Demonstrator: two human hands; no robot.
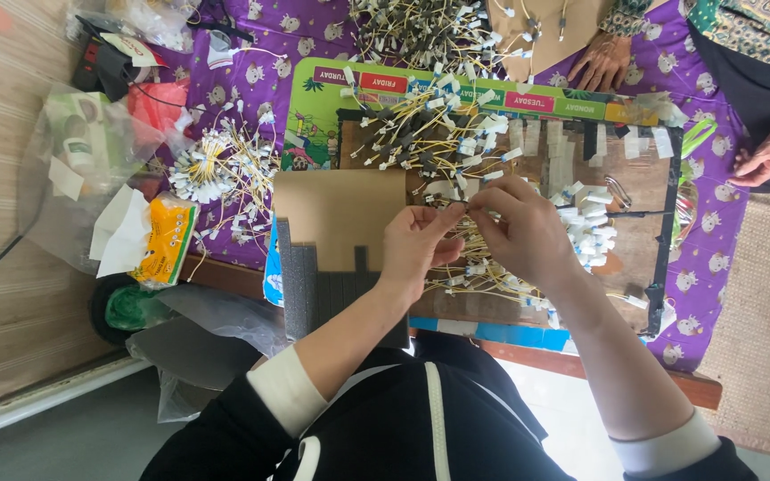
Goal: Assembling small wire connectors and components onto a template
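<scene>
My left hand point(416, 245) and my right hand point(523, 232) meet at the fingertips over a brown board point(639, 178). Together they pinch a thin yellow wire with a small white tag point(467, 207). Beneath the hands lies a loose heap of the same yellow wires with white tags point(492, 267). Another heap with black sleeves point(421, 138) spreads just beyond. A brown card sheet point(340, 209) sits left of my left hand, above a dark grey foam block point(314, 289).
A bundle of tagged wires point(225, 165) lies on the purple patterned cloth point(715, 258) at left. A yellow tissue pack point(158, 240) and plastic bags point(82, 160) sit further left. Another person's hands point(603, 58) point(768, 156) rest at the far side.
</scene>
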